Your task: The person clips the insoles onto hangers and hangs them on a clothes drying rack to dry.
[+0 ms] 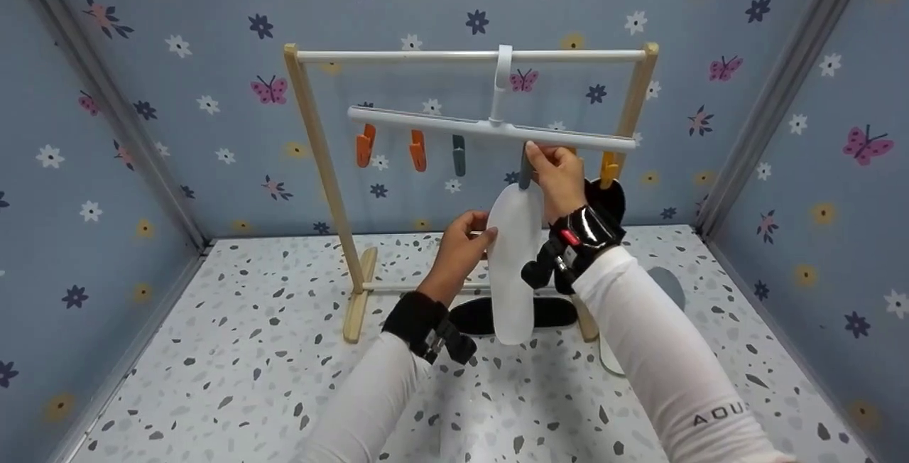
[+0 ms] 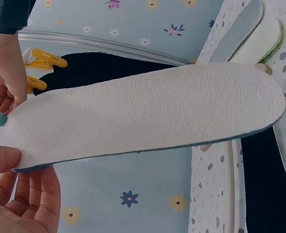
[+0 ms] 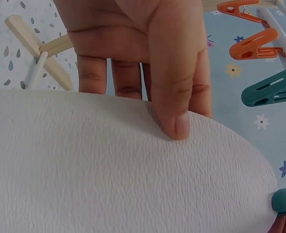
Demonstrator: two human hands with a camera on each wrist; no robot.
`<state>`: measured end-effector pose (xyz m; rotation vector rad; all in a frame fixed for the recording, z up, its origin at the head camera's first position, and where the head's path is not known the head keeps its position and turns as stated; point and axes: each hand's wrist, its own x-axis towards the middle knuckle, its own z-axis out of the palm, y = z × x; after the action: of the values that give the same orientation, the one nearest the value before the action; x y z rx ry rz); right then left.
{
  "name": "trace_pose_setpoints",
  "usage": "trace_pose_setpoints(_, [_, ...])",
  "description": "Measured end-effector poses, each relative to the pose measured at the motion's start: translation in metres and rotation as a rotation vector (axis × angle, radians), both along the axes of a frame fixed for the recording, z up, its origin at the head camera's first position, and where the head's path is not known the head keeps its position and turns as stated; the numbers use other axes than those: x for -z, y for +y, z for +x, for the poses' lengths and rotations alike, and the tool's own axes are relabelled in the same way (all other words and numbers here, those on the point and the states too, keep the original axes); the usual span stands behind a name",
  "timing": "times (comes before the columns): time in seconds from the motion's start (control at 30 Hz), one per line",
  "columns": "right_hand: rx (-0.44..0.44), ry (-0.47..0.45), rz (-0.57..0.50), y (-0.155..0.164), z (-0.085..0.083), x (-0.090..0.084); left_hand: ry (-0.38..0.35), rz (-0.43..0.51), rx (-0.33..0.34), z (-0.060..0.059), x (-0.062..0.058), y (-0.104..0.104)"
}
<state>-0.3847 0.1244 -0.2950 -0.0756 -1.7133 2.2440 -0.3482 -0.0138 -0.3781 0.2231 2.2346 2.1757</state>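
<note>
A white insole (image 1: 513, 264) with a dark blue edge hangs lengthwise below a white clip hanger (image 1: 426, 121). My left hand (image 1: 463, 246) pinches its side edge near the top, thumb on the white face and fingers behind, as the right wrist view shows. My right hand (image 1: 559, 182) holds a dark green clip (image 1: 525, 168) on the hanger between thumb and fingers. In the right wrist view the clip's tip (image 3: 284, 200) meets the insole's rounded end. A dark insole (image 2: 113, 70) hangs from yellow clips (image 2: 48, 58) on the hanger's right, partly behind my right wrist.
The hanger hooks over the white rail (image 1: 398, 56) of a wooden-legged rack and tilts down to the right. Orange clips (image 1: 417, 150) and another green clip (image 1: 459, 155) hang at its left. A black insole (image 1: 557, 312) and grey insole (image 1: 667, 285) lie on the speckled surface.
</note>
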Motion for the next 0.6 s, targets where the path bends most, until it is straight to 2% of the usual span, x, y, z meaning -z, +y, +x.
trace_pose_setpoints(0.6, [0.011, -0.006, 0.029, 0.0027, 0.0019, -0.001, 0.002, 0.02, -0.004, -0.0022, -0.004, 0.0019])
